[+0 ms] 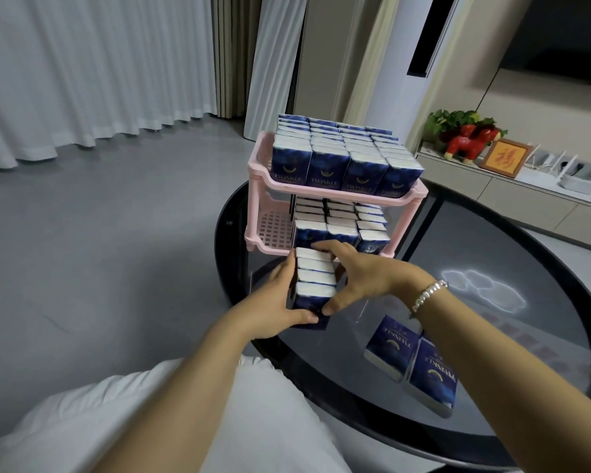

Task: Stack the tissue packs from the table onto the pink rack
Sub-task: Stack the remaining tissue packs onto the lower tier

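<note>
Holding a row of tissue packs at the rack's lower shelf

Both hands clamp one row of tissue packs (313, 279), just in front of the pink rack (258, 165), level with its lower shelf. Left hand (275, 302): fingers curled along the row's left side, thumb across the near end. Right hand (359, 271): fingers reach over the far end of the row, thumb pressing the near right corner. A bead bracelet (427, 295) sits on the right wrist.

Rack's top shelf is packed with upright packs (345, 155). Lower shelf holds more packs (342, 220) on its right part; its left part shows bare pink grid.

Rack stands on the dark glass worktop (492, 254). Two loose packs (411, 363) lie flat on the worktop, well apart from the rack, nearer the person and to its right.
</note>
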Tool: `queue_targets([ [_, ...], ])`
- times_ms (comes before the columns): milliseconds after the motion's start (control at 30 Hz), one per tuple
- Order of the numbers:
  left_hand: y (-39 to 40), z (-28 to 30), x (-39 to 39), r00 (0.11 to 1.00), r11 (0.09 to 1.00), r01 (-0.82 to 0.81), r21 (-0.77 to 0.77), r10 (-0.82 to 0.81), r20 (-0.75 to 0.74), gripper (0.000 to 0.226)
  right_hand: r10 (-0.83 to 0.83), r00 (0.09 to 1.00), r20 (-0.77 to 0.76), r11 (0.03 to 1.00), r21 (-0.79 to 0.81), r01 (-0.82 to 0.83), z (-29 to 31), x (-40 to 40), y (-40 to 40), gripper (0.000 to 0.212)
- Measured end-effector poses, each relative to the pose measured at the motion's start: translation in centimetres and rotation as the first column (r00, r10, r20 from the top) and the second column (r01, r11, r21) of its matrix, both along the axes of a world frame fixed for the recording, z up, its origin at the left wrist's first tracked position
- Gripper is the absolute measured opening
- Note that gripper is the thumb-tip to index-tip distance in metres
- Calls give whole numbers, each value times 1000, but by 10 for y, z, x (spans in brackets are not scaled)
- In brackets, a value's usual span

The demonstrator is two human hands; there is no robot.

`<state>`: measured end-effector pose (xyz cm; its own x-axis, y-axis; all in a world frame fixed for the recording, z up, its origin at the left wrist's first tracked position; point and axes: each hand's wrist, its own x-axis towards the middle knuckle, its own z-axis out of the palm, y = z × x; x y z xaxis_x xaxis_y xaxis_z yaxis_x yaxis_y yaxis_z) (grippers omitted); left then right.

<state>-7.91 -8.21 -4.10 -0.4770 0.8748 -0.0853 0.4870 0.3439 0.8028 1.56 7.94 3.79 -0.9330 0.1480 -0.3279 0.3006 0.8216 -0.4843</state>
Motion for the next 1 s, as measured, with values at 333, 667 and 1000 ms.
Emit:
queue_targets([
  [333,2,1,-4,997,999,-53,-3,53,-51,123,65,995,72,996,53,-69,6,-23,-5,90],
  [667,-14,14,-38,984,973,-168,161,176,-37,118,44,981,-189,998,-31,-51,9,-46,-10,64],
  [1000,-5,2,-71,912,898,-405,172,409,13,115,14,932,-363,999,53,6,-7,-88,-1,95],
])
